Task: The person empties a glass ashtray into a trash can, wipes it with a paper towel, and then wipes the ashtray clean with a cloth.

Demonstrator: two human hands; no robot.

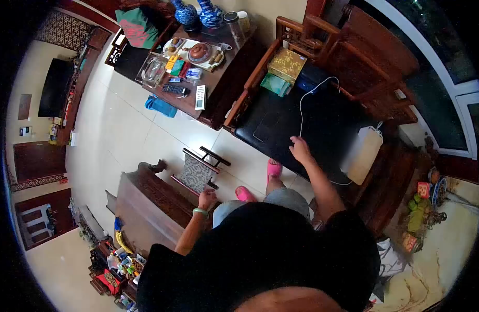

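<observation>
My right hand (301, 150) reaches over the front part of a black seat cushion (281, 117) on a carved wooden bench, its fingers stretched forward and slightly apart. A thin white cable (301, 111) runs across the cushion to my fingertips; whether they touch it I cannot tell. Low on my left side, my left hand (207, 199), with a pale green bangle (200, 211) at the wrist, hangs with loosely bent fingers and nothing visible in them. Just beyond it stands a small low stool (195, 171) with a woven grey seat and dark wooden rails.
A gold box (287, 65), green packets (275, 85) and a tan board (365, 156) lie on the bench. The wooden side table (185, 105) carries a teapot (200, 52), a remote (174, 90) and vases. Another wooden piece of furniture (146, 208) stands to my left.
</observation>
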